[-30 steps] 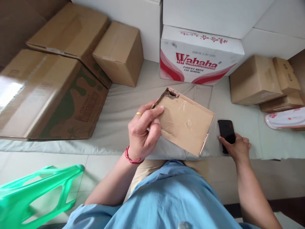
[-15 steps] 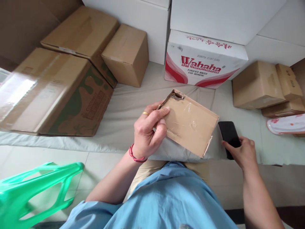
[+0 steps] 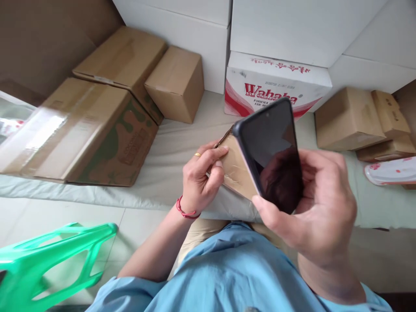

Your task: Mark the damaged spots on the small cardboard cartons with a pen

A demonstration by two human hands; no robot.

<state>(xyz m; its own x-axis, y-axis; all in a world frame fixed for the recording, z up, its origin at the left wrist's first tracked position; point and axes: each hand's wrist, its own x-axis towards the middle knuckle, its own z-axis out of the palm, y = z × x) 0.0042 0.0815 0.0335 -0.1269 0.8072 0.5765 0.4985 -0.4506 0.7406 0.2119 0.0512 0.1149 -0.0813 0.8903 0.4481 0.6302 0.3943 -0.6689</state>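
My left hand, with a gold ring and a red wrist cord, grips the left edge of a small flat taped cardboard box with a torn corner. My right hand holds a black phone with a dark screen up close to the camera. The phone covers most of the small box. Both hands are over the front edge of a surface covered with a pale cloth.
Brown cardboard boxes lie at the left and more at the right. A white and red Wahaha water carton stands behind, with white boxes stacked at the back. A green plastic stool is on the tiled floor at lower left.
My right hand has picked the phone up off the cloth and raised it toward the camera, in front of the small box. My left hand keeps its grip.
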